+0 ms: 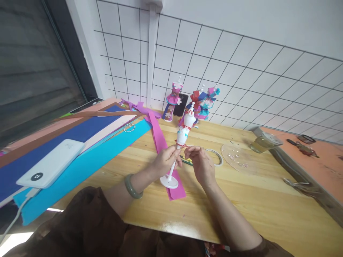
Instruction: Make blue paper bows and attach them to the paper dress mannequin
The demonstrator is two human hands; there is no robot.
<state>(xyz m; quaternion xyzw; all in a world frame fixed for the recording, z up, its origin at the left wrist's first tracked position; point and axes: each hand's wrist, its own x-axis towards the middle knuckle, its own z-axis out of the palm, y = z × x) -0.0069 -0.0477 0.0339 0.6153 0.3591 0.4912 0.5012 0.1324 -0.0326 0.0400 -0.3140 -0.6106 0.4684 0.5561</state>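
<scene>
My left hand (167, 160) is closed around the thin pole of a white miniature dress form (184, 128), which leans slightly to the right. Red trim and small blue marks decorate its white body. Its round base (169, 181) is over a magenta strip (177, 191). Just right of the pole is my right hand (200, 166), fingers curled together near the form's red lower edge. Whatever its fingertips hold, if anything, is hidden. Behind the hands, a dark green and yellow tool (187, 161) is partly covered.
Several dressed miniature forms (174, 96) stand at the back by a dark phone (180, 105). Coloured sheets (115, 141), a white power bank (50, 164) and a beaded ring (129, 127) lie left. Rightward are a tape roll (218, 157), a clear dish (235, 157) and a glass cup (265, 142).
</scene>
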